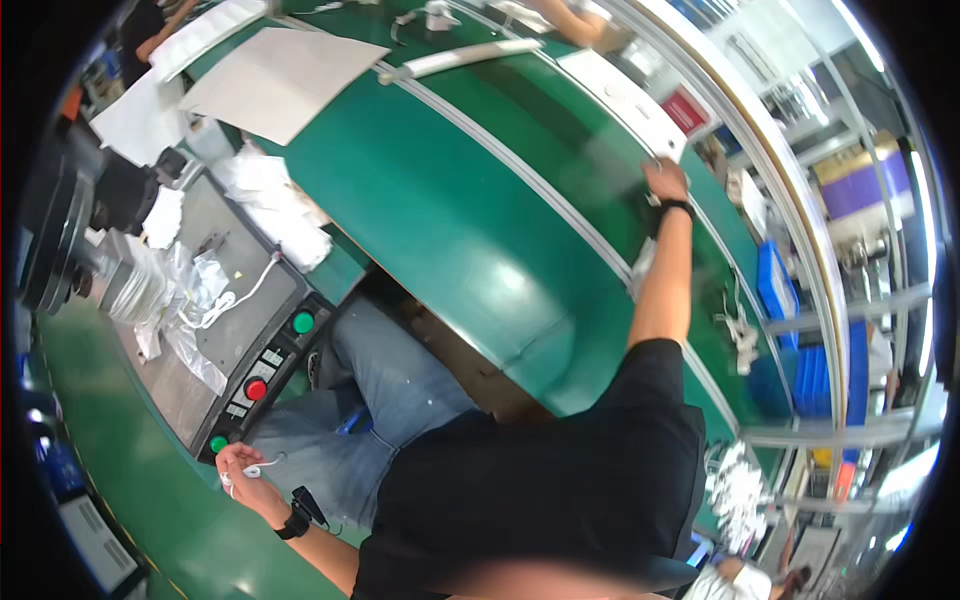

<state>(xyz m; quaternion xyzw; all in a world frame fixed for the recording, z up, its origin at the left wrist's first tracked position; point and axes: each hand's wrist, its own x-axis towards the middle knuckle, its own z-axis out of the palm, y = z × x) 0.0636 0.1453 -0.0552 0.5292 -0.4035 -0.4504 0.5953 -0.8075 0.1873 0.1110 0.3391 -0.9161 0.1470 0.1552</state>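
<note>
Cable handling seems in hand: the left hand (248, 482) pinches a white cable (252, 471) near the black control panel (277, 376), while the right hand (666, 180) reaches to a white board (622, 98) (its grip I cannot tell). The next move likely calls for keeping the cable untangled. The green bench (430, 235) spans the middle, blue bins (815, 382) at right.

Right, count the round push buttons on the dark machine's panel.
3: a green push button at the upper right, a red push button in the middle, and a second green push button at the lower left, beside the left hand.
</note>
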